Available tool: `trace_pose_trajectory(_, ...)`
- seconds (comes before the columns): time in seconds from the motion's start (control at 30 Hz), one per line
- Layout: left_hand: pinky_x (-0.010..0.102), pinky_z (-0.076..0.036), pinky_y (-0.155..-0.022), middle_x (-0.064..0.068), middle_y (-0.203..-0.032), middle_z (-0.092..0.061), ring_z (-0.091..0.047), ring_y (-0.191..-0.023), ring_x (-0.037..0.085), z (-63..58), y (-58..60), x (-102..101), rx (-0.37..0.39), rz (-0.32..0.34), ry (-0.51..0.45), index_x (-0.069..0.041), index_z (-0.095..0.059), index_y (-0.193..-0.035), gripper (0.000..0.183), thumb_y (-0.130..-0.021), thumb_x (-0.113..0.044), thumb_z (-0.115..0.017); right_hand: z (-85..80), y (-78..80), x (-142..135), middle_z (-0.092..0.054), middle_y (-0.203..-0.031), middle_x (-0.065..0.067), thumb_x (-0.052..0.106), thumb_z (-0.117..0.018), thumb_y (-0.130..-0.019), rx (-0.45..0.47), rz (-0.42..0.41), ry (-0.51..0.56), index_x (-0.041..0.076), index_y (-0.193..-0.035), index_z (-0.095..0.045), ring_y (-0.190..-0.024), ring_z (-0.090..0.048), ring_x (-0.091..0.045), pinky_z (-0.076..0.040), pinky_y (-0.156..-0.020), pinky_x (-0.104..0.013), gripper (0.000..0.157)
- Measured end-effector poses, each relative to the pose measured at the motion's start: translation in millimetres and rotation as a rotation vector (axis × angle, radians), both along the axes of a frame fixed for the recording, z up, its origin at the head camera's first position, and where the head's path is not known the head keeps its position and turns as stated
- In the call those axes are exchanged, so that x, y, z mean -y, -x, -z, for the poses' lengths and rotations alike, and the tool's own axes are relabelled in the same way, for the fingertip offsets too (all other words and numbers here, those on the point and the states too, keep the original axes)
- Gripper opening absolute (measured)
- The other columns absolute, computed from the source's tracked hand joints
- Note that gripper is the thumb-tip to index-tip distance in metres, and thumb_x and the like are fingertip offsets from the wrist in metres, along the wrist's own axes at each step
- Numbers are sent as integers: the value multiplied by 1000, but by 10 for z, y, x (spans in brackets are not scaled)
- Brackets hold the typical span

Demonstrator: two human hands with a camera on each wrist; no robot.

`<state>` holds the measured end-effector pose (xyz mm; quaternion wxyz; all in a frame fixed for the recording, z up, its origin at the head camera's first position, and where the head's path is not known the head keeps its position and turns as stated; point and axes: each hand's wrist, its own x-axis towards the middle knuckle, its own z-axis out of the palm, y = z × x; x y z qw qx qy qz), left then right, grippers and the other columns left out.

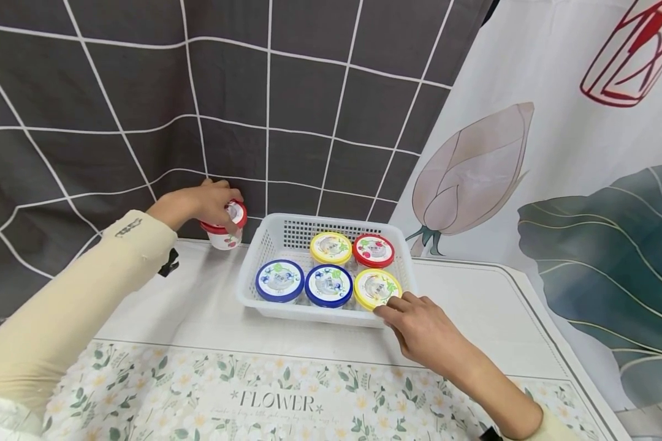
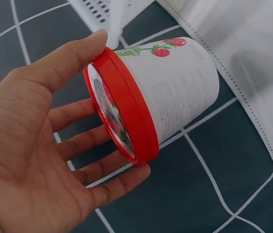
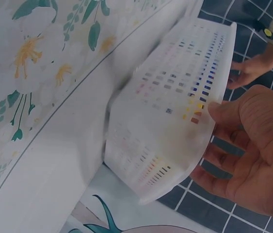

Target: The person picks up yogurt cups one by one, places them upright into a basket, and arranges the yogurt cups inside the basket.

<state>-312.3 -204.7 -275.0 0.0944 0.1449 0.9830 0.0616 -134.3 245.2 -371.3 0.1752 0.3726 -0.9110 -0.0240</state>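
Observation:
My left hand (image 1: 204, 203) grips a white paper tub (image 1: 226, 240) with a red lid, left of the basket by the dark grid cloth. In the left wrist view, strawberries decorate the tub (image 2: 182, 90); thumb and fingers hold it round the lid's rim. A white plastic basket (image 1: 309, 313) holds two blue-lidded tubs (image 1: 279, 280), two yellow-lidded tubs (image 1: 331, 247) and one red-lidded tub (image 1: 373, 250). At the basket's front right, my right hand (image 1: 427, 324) pinches the rim, thumb outside on the wall (image 3: 141, 121) and fingers over the edge, beside a yellow lid.
The basket stands on a white table (image 1: 463, 300) near its back edge. A floral mat (image 1: 198, 392) lettered FLOWER covers the front part. Dark grid cloth (image 1: 226, 79) hangs behind, and a white curtain with plant prints (image 1: 474, 165) hangs at the right.

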Motion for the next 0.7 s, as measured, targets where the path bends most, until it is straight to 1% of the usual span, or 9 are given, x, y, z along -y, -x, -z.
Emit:
trace_pose_trajectory(0.2, 69, -62, -107, 31, -155, -55, -41, -147, 57, -72, 18, -28, -23, 13, 2, -2, -60, -155, 86, -83, -35, -94, 5, -3, 0, -80, -107, 0, 0, -86, -91, 0, 2, 1, 18, -120, -80, -92, -69, -19, -61, -74, -38, 35)
trace_pose_trajectory(0.37, 67, -63, -105, 30, -155, -56, -44, -143, 54, -129, -8, -56, -31, 15, -8, -3, -60, -155, 86, -83, -35, -94, 5, -6, 5, -80, -106, 0, 0, -86, -91, -3, 0, -1, 18, -120, -79, -90, -68, -20, -61, -73, -38, 35)
trace_pose_trajectory(0.47, 66, -65, -103, 29, -155, -55, -43, -143, 53, -179, -28, -93, -36, 12, -16, -4, -59, -157, 88, -82, -36, -94, 6, -5, 6, -80, -106, 0, 0, -86, -91, -6, 0, -3, 18, -120, -79, -89, -67, -19, -59, -71, -37, 35)
trace_pose_trajectory(0.7, 67, -62, -108, 26, -156, -56, -41, -144, 50, -264, -40, -216, -50, 23, -7, -6, -58, -161, 91, -83, -38, -94, 25, -5, -10, -79, -103, 0, 0, -86, -90, -19, -2, -6, 18, -118, -78, -89, -67, -20, -58, -69, -36, 34)
